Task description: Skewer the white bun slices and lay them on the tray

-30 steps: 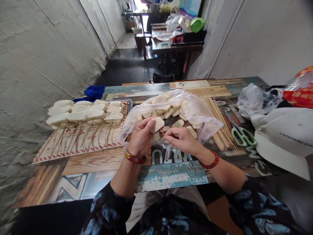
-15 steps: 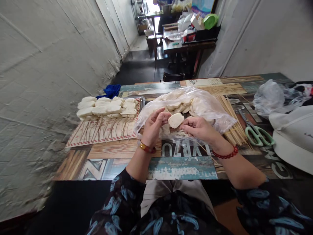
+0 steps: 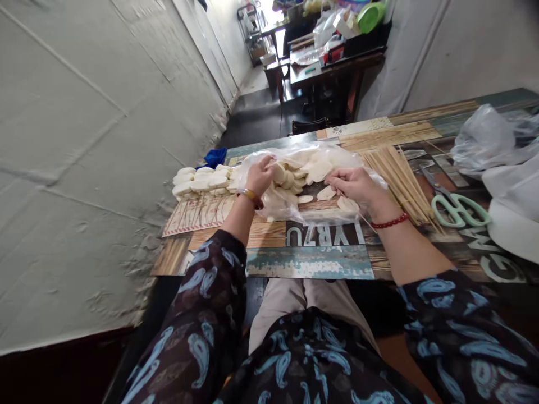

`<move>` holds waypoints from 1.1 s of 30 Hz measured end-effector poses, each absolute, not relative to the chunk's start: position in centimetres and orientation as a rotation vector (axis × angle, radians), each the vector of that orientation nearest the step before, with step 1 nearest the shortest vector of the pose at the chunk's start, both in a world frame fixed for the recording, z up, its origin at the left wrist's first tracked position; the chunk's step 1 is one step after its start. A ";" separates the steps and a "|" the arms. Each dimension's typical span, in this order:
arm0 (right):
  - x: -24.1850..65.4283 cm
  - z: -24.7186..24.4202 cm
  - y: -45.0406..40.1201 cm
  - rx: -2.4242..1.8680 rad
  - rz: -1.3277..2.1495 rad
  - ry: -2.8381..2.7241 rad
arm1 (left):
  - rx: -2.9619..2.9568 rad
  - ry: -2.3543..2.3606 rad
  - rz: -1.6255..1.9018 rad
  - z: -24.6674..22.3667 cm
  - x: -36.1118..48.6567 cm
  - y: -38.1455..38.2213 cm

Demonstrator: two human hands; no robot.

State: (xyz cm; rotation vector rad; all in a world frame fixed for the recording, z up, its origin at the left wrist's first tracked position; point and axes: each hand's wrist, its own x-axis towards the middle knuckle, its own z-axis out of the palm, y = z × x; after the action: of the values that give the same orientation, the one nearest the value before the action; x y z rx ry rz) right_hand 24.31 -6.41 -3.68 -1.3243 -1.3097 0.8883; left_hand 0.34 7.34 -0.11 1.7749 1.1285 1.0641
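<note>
A clear plastic bag (image 3: 286,205) lies open on the table with many pale oval slices (image 3: 290,178) spilling from it. At its left side is my left hand (image 3: 261,177), fingers curled on the bag's film. My right hand (image 3: 351,185) is at the bag's right part, fingers pinched together; what they hold, if anything, is unclear. Close beneath its fingertips lies one pale slice (image 3: 326,193), and another slice (image 3: 347,205) is under the palm. Thin wooden skewers (image 3: 398,185) fan out right of that hand.
Skewered pale pieces (image 3: 202,182) lie in rows on a patterned sheet (image 3: 191,214) at the left, beside a blue cloth (image 3: 215,157). Green-handled scissors (image 3: 458,210), a crumpled plastic bag (image 3: 484,137) and a white cap (image 3: 516,207) occupy the right side.
The slice held up between both hands is no longer raised there. My left hand has moved onto the bag, and my right hand has lowered among the slices. The view has shifted.
</note>
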 end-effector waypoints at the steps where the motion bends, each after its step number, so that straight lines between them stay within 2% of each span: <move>1: 24.6 -4.0 -6.3 -1.330 0.866 -1.311 | 1.856 1.179 1.014 0.0 0.3 7.5; 7: 24.2 -3.9 -6.9 -1.284 0.918 -1.416 | 2.308 1.293 0.801 -0.1 -0.3 6.1; 14: 23.5 -3.3 -7.5 -1.217 0.898 -1.439 | 2.517 1.421 0.682 0.7 -0.1 4.7; 17: 23.3 -2.7 -7.9 -1.175 0.951 -1.385 | 2.233 1.351 0.796 1.3 -0.2 2.8; 22: 22.4 -0.3 -9.5 -1.043 1.056 -1.309 | 1.275 0.862 0.904 1.9 1.2 -1.2; 26: 22.2 0.2 -11.4 -1.059 1.078 -1.286 | 1.031 0.713 0.941 1.4 3.1 -2.3; 33: 22.7 -2.5 -13.3 -1.268 1.082 -1.303 | 0.773 0.650 0.895 0.2 3.4 -1.4</move>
State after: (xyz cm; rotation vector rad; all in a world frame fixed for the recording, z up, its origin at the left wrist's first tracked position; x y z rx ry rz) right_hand 22.69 -13.27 -2.49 -1.2680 -1.3032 1.0815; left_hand 3.38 -1.38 0.21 0.7729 0.6499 0.8950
